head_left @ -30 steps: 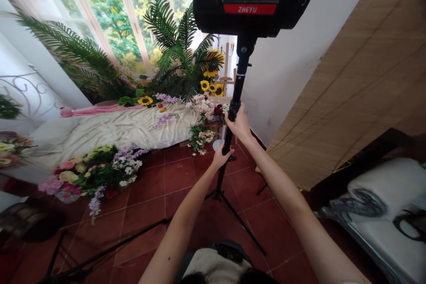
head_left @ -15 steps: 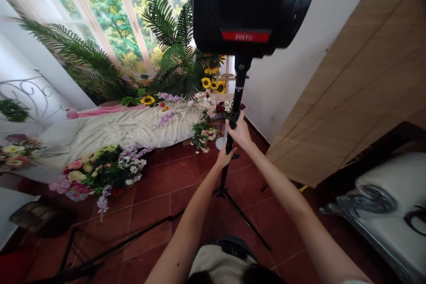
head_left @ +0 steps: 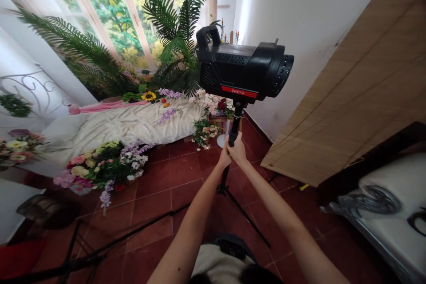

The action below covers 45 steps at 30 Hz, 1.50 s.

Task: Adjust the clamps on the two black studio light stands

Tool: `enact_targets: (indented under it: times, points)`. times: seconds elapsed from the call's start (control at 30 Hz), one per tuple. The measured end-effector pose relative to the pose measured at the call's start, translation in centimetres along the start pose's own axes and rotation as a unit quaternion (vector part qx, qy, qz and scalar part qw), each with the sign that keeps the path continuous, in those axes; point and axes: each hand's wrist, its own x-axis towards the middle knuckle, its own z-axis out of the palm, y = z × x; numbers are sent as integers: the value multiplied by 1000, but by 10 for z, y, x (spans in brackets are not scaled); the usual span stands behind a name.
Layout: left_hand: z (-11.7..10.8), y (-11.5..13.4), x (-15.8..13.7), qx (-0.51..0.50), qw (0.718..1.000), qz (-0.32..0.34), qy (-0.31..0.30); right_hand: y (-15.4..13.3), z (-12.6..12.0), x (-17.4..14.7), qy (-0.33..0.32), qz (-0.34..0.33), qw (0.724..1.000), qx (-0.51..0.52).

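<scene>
A black studio light (head_left: 233, 71) with a red ZHEYU label sits on top of a black light stand (head_left: 237, 120), its lamp end pointing right. My right hand (head_left: 238, 150) is closed around the stand's column below the light. Just beneath and to the left, my left hand (head_left: 225, 158) also grips the column, close against the right one. Parts of both hands' fingers are hidden behind the pole. The stand's legs (head_left: 248, 219) spread over the red tile floor.
Left are a cream-draped platform (head_left: 140, 124), a flower arrangement (head_left: 103, 164) and palm leaves (head_left: 189, 13). A second black stand (head_left: 133, 233) stretches across the lower left. At right, a tan panel (head_left: 333, 84) leans near a white cushioned seat with silver trim (head_left: 372, 202).
The studio light has come down and now sits much lower in view. My right hand has moved down the column with it, closing the gap to my left hand.
</scene>
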Motion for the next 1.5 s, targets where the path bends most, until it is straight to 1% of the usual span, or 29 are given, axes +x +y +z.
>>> enact_targets:
  times: [0.1,0.23,0.3,0.4,0.47,0.53,0.6,0.67,0.73,0.8,0.87,0.93,1.03,1.17,1.3,1.37,1.4,1.5]
  points:
    - [2,0,-1,12,999,30,-3,1,3,-4,1,19,1000,10]
    - [3,0,-1,2,1000,17,-10,0,4,-4,14,12,999,30]
    - [3,0,0,-9,1000,13,-8,-1,2,-2,2,10,999,37]
    - [6,3,1,-20,999,31,-6,2,-6,-3,-31,0,999,40]
    - [8,7,0,-16,999,40,0,9,-15,-12,-42,-27,998,38]
    - [10,12,-1,-3,1000,28,14,19,-24,-27,-31,-42,998,35]
    - [11,15,-3,13,1000,10,25,30,-32,-45,-10,-33,999,34]
    - [11,18,-4,33,999,7,25,38,-38,-62,2,-25,999,35]
    - [10,18,-4,53,998,14,23,43,-40,-74,-5,-30,999,36]
    - [11,18,-3,66,997,14,26,44,-39,-79,-15,-32,998,48]
    - [11,18,-3,71,997,10,33,46,-35,-79,-14,-6,996,84]
    - [12,18,-3,76,996,16,33,49,-29,-76,3,52,990,133]
    - [12,19,-3,89,995,27,36,56,-19,-69,32,134,973,186]
    - [13,19,-4,81,996,7,35,61,-12,-59,31,196,951,236]
    - [14,18,-5,72,997,-21,31,60,-9,-54,35,237,930,279]
    - [14,18,-4,78,996,-34,37,62,-8,-55,16,259,914,310]
    - [14,18,-4,83,995,-32,42,63,-7,-58,-8,274,903,331]
    - [14,20,-4,90,995,-14,51,70,-3,-71,-101,322,853,398]
